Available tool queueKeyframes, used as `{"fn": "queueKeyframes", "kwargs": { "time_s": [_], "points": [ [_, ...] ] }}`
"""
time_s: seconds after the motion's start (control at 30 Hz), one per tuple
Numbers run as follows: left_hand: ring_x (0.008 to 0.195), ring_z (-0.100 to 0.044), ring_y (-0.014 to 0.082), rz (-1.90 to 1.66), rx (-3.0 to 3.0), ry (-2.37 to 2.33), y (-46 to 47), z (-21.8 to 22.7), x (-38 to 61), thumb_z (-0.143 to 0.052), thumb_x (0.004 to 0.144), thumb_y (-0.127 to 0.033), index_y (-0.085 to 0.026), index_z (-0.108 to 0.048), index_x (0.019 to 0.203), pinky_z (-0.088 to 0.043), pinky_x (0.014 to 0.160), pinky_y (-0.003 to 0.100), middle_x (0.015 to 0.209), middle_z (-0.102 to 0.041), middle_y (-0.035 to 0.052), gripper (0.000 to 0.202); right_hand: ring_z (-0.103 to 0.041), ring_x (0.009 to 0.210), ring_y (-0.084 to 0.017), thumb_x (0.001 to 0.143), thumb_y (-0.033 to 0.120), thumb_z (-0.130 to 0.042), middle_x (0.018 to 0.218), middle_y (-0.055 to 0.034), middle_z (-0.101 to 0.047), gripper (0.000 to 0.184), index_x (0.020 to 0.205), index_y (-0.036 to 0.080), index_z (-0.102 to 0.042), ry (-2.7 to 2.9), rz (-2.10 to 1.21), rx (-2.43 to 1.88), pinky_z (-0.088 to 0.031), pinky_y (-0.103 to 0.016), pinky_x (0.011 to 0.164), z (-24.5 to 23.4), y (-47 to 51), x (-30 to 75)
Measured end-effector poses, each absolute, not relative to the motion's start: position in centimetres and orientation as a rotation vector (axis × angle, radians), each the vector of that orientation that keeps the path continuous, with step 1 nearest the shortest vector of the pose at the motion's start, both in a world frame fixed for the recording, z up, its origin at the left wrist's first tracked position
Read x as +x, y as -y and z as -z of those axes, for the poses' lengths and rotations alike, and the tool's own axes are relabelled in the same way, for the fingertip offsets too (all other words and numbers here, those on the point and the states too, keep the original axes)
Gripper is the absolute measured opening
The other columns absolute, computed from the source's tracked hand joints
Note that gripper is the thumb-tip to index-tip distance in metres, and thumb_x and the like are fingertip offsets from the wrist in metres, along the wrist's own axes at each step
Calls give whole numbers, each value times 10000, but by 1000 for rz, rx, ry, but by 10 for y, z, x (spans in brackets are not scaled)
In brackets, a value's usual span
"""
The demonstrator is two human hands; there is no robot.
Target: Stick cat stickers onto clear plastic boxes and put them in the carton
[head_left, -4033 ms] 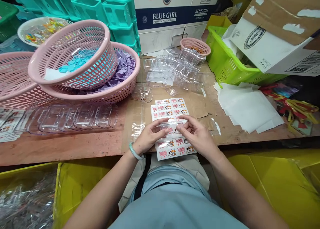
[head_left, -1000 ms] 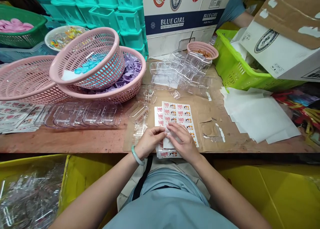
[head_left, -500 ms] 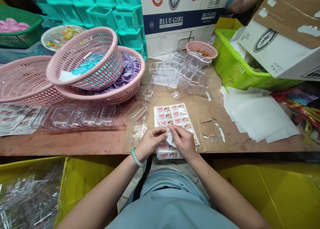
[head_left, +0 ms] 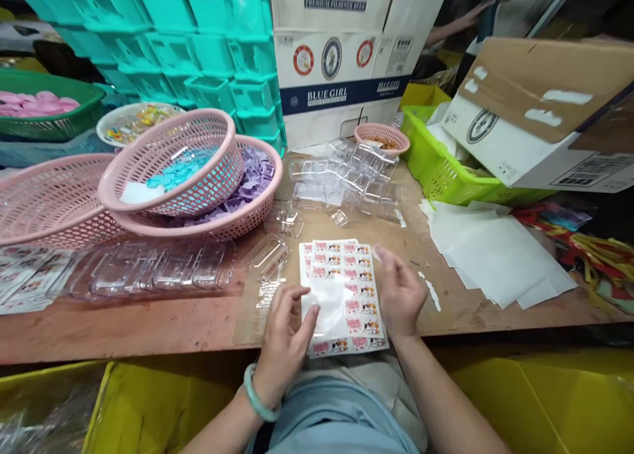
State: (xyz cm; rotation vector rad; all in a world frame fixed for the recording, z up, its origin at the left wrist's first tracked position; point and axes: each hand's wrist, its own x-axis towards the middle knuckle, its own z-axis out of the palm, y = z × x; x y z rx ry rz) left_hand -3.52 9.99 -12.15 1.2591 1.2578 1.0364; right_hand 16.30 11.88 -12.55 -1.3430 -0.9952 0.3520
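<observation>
A sticker sheet with small cat labels lies on a stack at the table's near edge; a blank patch shows where labels are gone. My left hand, with a green bangle on the wrist, rests with its fingers flat on the sheet's left edge. My right hand hovers at the sheet's right side with its fingers pointing away from me. Its tips are smeared, so I cannot make out whether they pinch a label. A single clear plastic box lies just left of the sheet.
A row of clear boxes lines the table's left. Stacked pink baskets hold blue and purple pieces. More clear boxes sit behind, white sheets and a green basket to the right. Yellow bins flank my lap.
My hands have come apart: the right has moved off to the sheet's right side, the left now lies flat on the sheet. The camera has tilted up. The clear box held four seconds ago is gone from my hands.
</observation>
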Motion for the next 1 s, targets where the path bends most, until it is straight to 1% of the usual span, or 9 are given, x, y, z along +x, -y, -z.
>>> {"fn": "queueKeyframes", "kwargs": {
  "time_s": [0.13, 0.27, 0.33, 0.43, 0.5, 0.57, 0.77, 0.9, 1.0],
  "points": [
    [950, -572, 196, -905, 885, -904, -111, 112, -19, -584, 847, -445, -190, -672, 975, -461, 814, 293, 1030, -637, 84, 299, -610, 1164, -247, 855, 107, -577, 1205, -72, -678, 402, 1234, 235, -619, 1849, -14, -1181, -462, -460, 1045, 124, -104, 137],
    [832, -575, 138, -957, 649, -878, -131, 122, -9, -673, 796, -398, -174, -664, 865, -457, 767, 248, 939, -646, 46, 234, -474, 1305, -286, 831, 208, -654, 1366, -96, -560, 545, 1352, 247, -498, 1882, -184, -1222, -346, -542, 1112, 128, -99, 129],
    [783, -566, 118, -950, 665, -937, -137, 128, -8, -689, 784, -394, -173, -653, 842, -451, 737, 235, 912, -639, 30, 231, -480, 1290, -279, 825, 295, -675, 1392, -115, -523, 592, 1373, 243, -458, 1573, -432, -1326, -400, -506, 1071, 129, -100, 134],
    [777, -575, 132, -859, 886, -909, -144, 130, -3, -634, 824, -415, -166, -659, 851, -456, 739, 255, 872, -642, 39, 252, -640, 974, -216, 815, 399, -678, 1134, -101, -657, 435, 1199, 211, -597, 1103, -926, -1397, -537, -364, 833, 129, -108, 150],
    [802, -592, 161, -810, 1181, -891, -151, 127, 4, -587, 854, -423, -162, -671, 838, -469, 760, 290, 850, -648, 55, 275, -613, 705, -143, 774, 428, -714, 821, -33, -671, 291, 930, 184, -687, 952, -1142, -1378, -513, -276, 678, 129, -116, 164],
    [885, -606, 198, -888, 1528, -952, -166, 121, 13, -568, 867, -412, -171, -673, 910, -479, 812, 338, 916, -660, 77, 267, -535, 603, -97, 730, 428, -754, 651, 16, -604, 263, 764, 175, -689, 840, -1115, -1360, -457, -228, 620, 127, -123, 180],
    [1271, -432, 316, -1199, 2263, -1253, -268, 94, 61, -676, 787, -370, -156, -558, 1176, -351, 1064, 494, 1319, -522, 176, 459, -507, 597, -84, 579, 420, -850, 640, 34, -601, 313, 733, 194, -697, 509, -957, -1235, -431, -219, 605, 125, -134, 207],
    [1153, -527, 325, -869, 2303, -1311, -309, 87, 78, -738, 695, -226, -124, -565, 1172, -405, 1008, 483, 1155, -612, 173, 517, -522, 612, -88, 635, 427, -815, 683, 21, -613, 289, 745, 188, -697, 524, -999, -1221, -459, -228, 613, 123, -133, 199],
    [1120, -548, 268, -1045, 2039, -1270, -285, 90, 61, -709, 726, -271, -140, -549, 1215, -431, 984, 410, 1167, -605, 143, 531, -524, 591, -93, 601, 438, -828, 677, 19, -610, 320, 734, 188, -678, 501, -971, -1221, -473, -233, 579, 114, -130, 195]
  ]
}}
